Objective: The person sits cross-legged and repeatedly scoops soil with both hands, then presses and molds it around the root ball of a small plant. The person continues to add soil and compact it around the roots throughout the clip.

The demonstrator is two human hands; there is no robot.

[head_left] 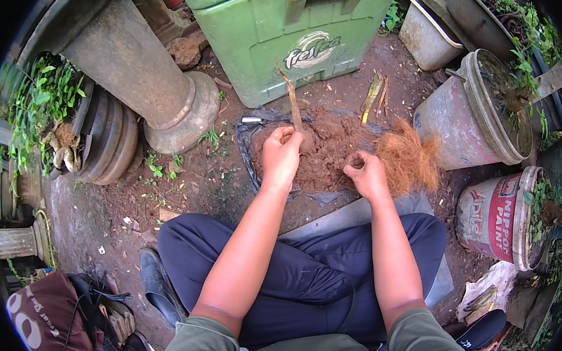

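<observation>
My left hand (280,157) is closed around the lower end of a thin brown stalk (292,100), which stands up and leans away from me. A brown lump seems to sit beside its fingertips at the stalk's base. My right hand (367,174) has thumb and fingers curled together in a pinch; whatever is between them cannot be made out. Below and between both hands lies a mound of wet brown soil (333,137) on a black plastic sheet (248,153). A tuft of orange-brown coconut fibre (404,155) lies just right of my right hand.
Beyond the soil stands a green plastic cooler box (272,36). Dry stalk pieces (373,98) and a small white-handled tool (252,120) lie by the sheet. Buckets (457,120) line the right. A concrete pedestal (180,115) stands left, and a brown bag (52,316) lies lower left.
</observation>
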